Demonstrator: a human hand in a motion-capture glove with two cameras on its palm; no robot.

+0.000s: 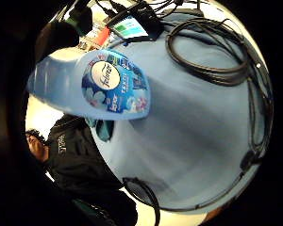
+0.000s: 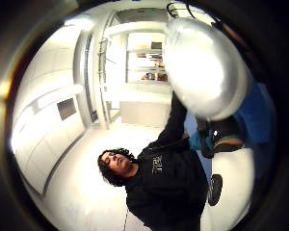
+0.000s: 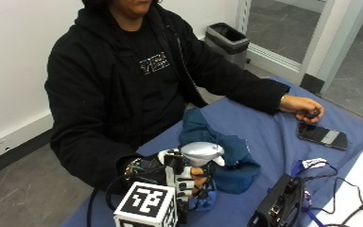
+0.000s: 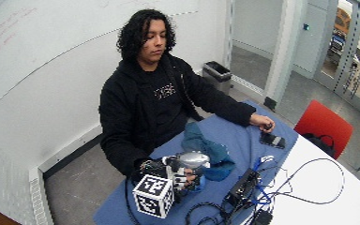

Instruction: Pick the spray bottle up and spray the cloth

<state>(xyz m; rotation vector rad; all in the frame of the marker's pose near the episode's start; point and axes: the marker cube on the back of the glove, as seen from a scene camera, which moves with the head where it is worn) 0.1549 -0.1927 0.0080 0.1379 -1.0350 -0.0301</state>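
A spray bottle with a silver head and a blue body stands upright near the table's front edge. My gloved right hand grips its neck, fingers curled round it. In the wide outside view the hand holds the spray bottle the same way. A bunched teal-blue cloth lies on the blue table cover right beside the bottle's head. The little finger side palm view shows the bottle's labelled blue body close to the palm. The silver head fills part of the thumb side view.
The bare left hand rests on the table by a dark phone. A black box with cables sits to the right of the bottle. Coiled cables lie on the cover. A bin stands behind and a red chair beside the table.
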